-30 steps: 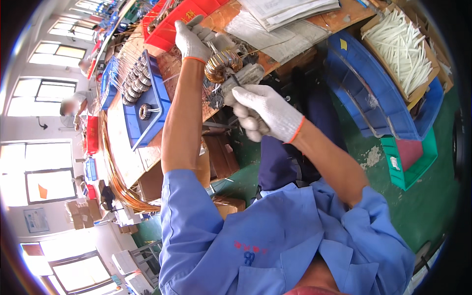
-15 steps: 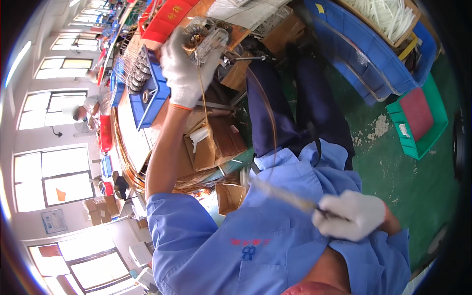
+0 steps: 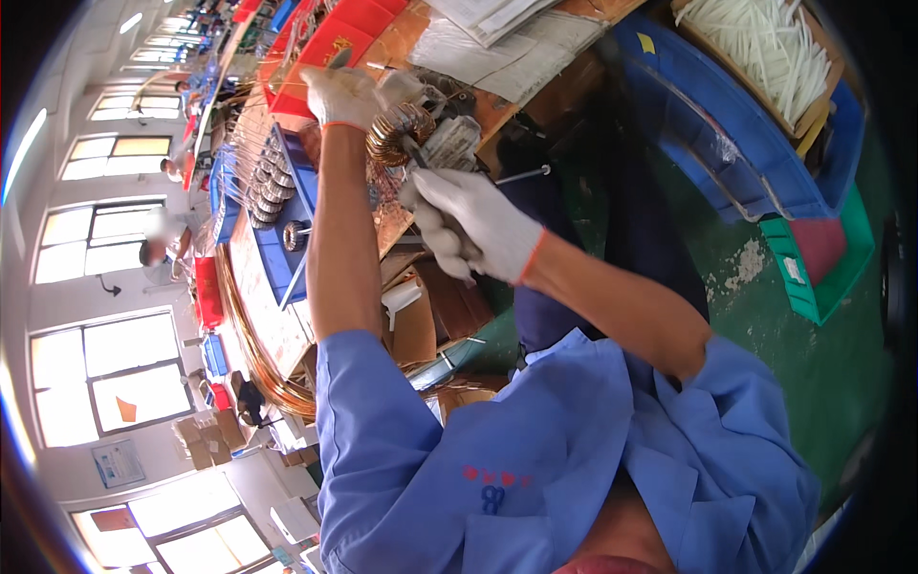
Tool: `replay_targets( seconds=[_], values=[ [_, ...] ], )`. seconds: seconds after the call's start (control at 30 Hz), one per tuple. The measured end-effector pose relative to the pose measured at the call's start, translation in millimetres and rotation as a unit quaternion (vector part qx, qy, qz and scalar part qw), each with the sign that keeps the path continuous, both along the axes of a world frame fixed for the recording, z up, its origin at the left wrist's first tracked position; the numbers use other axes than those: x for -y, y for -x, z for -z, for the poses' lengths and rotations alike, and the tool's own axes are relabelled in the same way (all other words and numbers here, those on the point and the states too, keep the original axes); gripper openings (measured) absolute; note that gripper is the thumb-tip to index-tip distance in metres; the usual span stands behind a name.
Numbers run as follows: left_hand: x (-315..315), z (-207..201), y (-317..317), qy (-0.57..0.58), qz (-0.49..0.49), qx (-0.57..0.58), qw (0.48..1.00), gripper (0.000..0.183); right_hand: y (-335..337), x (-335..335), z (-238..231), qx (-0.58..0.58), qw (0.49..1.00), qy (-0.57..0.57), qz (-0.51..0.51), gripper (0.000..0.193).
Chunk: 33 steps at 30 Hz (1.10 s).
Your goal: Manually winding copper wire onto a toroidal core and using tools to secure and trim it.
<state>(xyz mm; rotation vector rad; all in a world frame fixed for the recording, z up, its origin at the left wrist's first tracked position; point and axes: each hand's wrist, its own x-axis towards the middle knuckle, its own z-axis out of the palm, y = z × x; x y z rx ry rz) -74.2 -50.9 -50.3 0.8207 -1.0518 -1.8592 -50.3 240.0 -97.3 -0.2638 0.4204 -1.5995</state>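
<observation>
Grip: right hand (image 3: 473, 215), in a white glove, clenched around a dark rod (image 3: 415, 151) whose far end reaches the coil; left hand (image 3: 339, 99), also gloved, is just beyond the coil, fingers pointing away; whether it grasps anything cannot be told.
Copper coil: a wound ring (image 3: 386, 141) at the near table edge, between the two hands, beside a clear-wrapped piece (image 3: 452, 142).
Change: half a second ago the right hand was down by the chest; now it is back at the coil, so the work appears to be at the ring itself again.
Edges: the red bin (image 3: 356, 36) stands just past the left hand; the blue tray (image 3: 301, 182) lies left of the left forearm; a thin metal bar (image 3: 524, 175) juts out near the right wrist.
Room: green floor (image 3: 755, 330) spreads right of the right forearm, reaching the green crate (image 3: 798, 292); the blue crate (image 3: 698, 143) bounds it farther forward.
</observation>
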Motion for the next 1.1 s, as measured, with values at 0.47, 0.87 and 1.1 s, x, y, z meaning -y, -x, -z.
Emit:
replay_targets(
  seconds=[0.47,0.87,1.1],
  values=[
    [-166.9,-16.9,-87.0,0.769,-0.13,0.321,0.537,0.07,-6.1,-284.5,-0.5,-0.38,0.921,0.004,-0.082,0.02],
    [-78.0,-68.9,23.9,0.288,0.067,0.137,0.945,0.048,20.1,-141.3,-7.4,-0.123,0.985,-0.059,-0.109,0.028],
    [16.5,17.0,-16.6,0.054,0.057,0.085,0.993,0.026,-9.2,7.7,-6.0,0.048,0.999,0.005,-0.009,0.033]
  ],
)
